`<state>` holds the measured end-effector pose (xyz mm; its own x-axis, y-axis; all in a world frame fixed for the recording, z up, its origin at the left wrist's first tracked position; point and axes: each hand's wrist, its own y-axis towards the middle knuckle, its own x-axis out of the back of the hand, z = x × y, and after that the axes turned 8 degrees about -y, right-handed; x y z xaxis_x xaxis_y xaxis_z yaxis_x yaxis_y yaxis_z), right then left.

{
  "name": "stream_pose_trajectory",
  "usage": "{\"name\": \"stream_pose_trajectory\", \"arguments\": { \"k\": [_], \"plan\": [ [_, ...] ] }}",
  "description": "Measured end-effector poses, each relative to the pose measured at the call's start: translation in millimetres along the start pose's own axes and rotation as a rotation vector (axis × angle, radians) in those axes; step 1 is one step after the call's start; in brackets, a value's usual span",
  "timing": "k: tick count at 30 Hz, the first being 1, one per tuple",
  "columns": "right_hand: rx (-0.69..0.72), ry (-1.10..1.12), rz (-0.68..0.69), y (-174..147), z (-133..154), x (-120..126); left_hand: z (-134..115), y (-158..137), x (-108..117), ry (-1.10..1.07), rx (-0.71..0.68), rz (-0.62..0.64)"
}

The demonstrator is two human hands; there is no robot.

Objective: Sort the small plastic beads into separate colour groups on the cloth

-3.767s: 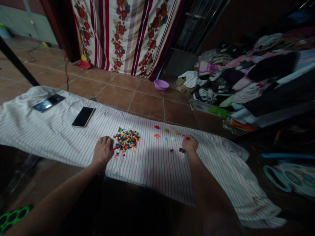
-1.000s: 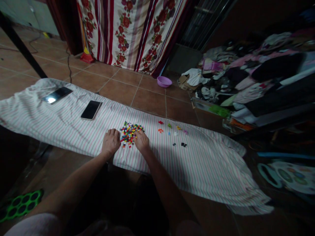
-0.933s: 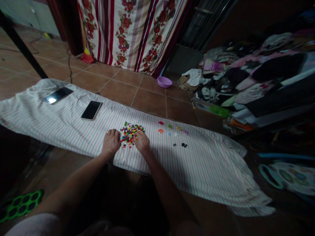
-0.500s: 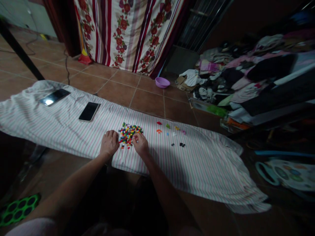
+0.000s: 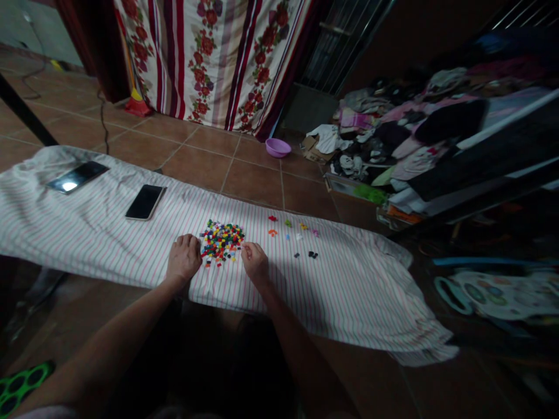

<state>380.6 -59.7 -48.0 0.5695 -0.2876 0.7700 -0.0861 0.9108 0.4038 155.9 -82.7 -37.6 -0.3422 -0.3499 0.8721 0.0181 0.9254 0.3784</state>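
A pile of small multicoloured blocks (image 5: 222, 240) lies on the striped cloth. At its left edge rests my left hand (image 5: 184, 259), palm down, fingers curled in and no object visible in it. My right hand (image 5: 255, 263) is just right of the pile with thumb and fingertips pinched together; whatever is between them is too small to name. Farther right are small sorted groups: red (image 5: 272, 218), green (image 5: 287, 223), yellow (image 5: 303, 226), pink (image 5: 315, 233), orange (image 5: 272, 233) and black pieces (image 5: 313, 254). A blue piece (image 5: 287, 237), white pieces (image 5: 299, 237) and dark grey pieces (image 5: 296, 255) lie among them.
Two phones, one dark (image 5: 145, 202) and one reflecting a light (image 5: 77, 177), lie on the cloth's left part. Beyond the cloth are a purple basin (image 5: 278, 148) on the tiled floor, a floral curtain (image 5: 205, 64) and a heap of clothes (image 5: 393, 128).
My right hand has drawn back from the pile's right side to just beyond its edge, still pinched. My left hand stays beside the pile. The whole view has shifted slightly.
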Motion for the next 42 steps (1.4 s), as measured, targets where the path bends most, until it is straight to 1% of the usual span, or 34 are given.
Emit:
{"name": "stream_pose_trajectory", "arguments": {
  "k": [5, 12, 14, 18, 23, 26, 28, 31, 37, 42],
  "plan": [
    [-0.043, -0.043, -0.060, -1, -27, 17, -1, 0, 1, 0.009, -0.007, -0.019],
    [-0.112, -0.064, -0.198, 7, -78, 49, 0, 0, 0, 0.031, -0.014, -0.003],
    [-0.162, -0.071, -0.223, 10, -93, 58, 0, 0, -1, 0.039, -0.015, 0.002],
    [-0.314, -0.105, -0.251, 16, -121, 76, 2, 0, -2, 0.043, -0.024, 0.000],
    [-0.468, -0.194, -0.229, 26, -151, 100, 3, -1, -4, 0.035, -0.029, -0.008],
    [-0.516, -0.270, -0.230, 33, -166, 111, 3, -1, -5, 0.032, -0.026, -0.016],
    [-0.553, -0.318, -0.228, 38, -174, 116, 2, -1, -4, 0.020, -0.027, -0.023],
    [-0.647, -0.403, -0.190, 46, -182, 123, 1, -1, -3, -0.004, -0.028, -0.039],
    [-0.791, -0.484, -0.091, 64, -186, 131, 2, -1, -5, 0.005, -0.018, -0.039],
    [-0.830, -0.492, -0.047, 74, -190, 131, 4, -1, -6, 0.008, -0.019, -0.006]
  ]
}}
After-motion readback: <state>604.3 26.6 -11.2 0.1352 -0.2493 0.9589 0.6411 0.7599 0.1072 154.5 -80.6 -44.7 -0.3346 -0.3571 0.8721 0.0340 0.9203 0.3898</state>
